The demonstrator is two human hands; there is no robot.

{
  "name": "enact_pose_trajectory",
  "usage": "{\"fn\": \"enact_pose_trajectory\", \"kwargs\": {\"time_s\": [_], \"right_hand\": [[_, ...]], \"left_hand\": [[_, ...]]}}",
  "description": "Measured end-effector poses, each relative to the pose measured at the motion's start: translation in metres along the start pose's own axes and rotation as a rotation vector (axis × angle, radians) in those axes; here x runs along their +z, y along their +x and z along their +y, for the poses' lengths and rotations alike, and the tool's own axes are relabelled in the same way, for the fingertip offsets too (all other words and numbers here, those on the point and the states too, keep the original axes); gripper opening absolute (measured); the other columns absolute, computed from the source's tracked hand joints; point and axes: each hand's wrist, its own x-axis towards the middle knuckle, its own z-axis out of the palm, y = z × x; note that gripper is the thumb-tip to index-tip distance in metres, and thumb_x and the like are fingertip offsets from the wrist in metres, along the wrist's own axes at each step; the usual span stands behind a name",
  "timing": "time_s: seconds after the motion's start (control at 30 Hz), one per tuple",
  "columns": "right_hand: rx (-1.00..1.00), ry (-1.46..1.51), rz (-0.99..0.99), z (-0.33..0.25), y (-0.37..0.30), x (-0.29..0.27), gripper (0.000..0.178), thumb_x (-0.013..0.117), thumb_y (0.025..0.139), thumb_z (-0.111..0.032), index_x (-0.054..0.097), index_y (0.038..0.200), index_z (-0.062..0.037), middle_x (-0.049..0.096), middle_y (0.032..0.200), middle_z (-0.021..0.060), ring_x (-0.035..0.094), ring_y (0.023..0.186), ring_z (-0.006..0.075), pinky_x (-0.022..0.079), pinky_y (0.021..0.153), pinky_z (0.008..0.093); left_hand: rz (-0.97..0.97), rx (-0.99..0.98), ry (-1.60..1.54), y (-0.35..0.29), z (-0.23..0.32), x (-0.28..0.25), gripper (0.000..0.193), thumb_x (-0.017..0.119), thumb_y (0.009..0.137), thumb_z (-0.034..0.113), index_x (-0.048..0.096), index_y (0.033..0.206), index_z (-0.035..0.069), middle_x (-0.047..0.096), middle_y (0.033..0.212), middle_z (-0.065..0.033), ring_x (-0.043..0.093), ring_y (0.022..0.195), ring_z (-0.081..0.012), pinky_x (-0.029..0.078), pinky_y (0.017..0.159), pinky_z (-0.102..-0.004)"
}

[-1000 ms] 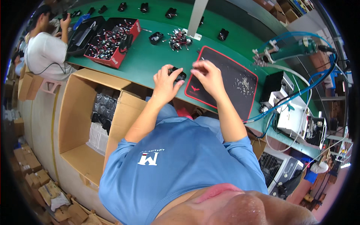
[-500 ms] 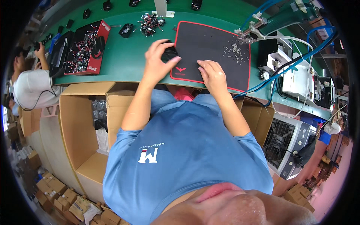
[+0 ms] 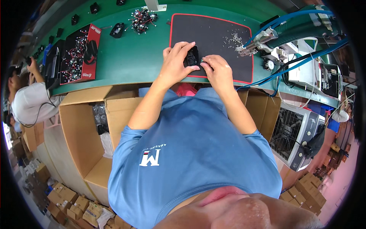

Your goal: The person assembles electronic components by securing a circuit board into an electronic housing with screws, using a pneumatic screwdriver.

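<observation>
My left hand (image 3: pixel 176 64) grips a black plastic housing (image 3: pixel 192 58), its open hollow side facing up, over the lower left part of a black mat (image 3: pixel 206 32) with a red border. Close to the housing's right edge, my right hand (image 3: pixel 219 72) has thumb and forefinger pinched together. Something tiny and dark shows at those fingertips, too small to name. Small silvery screws (image 3: pixel 233 39) lie scattered on the mat's far right. Beyond them a metal-tipped tool head (image 3: pixel 259 42) with blue hoses reaches in from the right.
On the green bench (image 3: pixel 126 57), a red box (image 3: pixel 90 70) of wired parts stands left. Near the back are a pile of wired parts (image 3: pixel 142 21) and another black housing (image 3: pixel 117 30). A co-worker (image 3: pixel 34 101) sits far left. Below the bench edge stands an open cardboard box (image 3: pixel 78 137).
My left hand has brought the black housing rightward onto the mat and turned its hollow side up. My right hand's fingers now meet beside it. The whole view has shifted slightly.
</observation>
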Motion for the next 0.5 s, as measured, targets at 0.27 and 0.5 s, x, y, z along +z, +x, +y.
{"fn": "enact_pose_trajectory", "kwargs": {"time_s": [0.27,0.5], "right_hand": [[-0.145,0.032,-0.046,-0.016,0.009,0.000,0.020,0.082,0.080,-0.011,0.077,0.098,-0.0062,0.074,0.107,0.0065,0.066,0.095,0.0272,0.056,0.082,0.0388],[-0.009,-0.020,-0.080,-0.022,0.012,-0.004,0.017,0.083,0.078,-0.013,0.080,0.095,-0.0104,0.059,0.096,0.0063,0.059,0.092,0.0277,0.053,0.077,0.0410]], "left_hand": [[0.004,0.071,0.021,-0.002,-0.001,0.001,0.085,0.091,0.064,0.019,0.059,0.142,0.017,0.061,0.135,-0.0046,0.058,0.122,-0.0209,0.033,0.100,-0.0417],[0.001,0.078,0.046,-0.004,-0.002,0.003,0.083,0.091,0.065,0.021,0.060,0.141,0.017,0.060,0.136,-0.0052,0.058,0.123,-0.0211,0.033,0.100,-0.0425]]}}
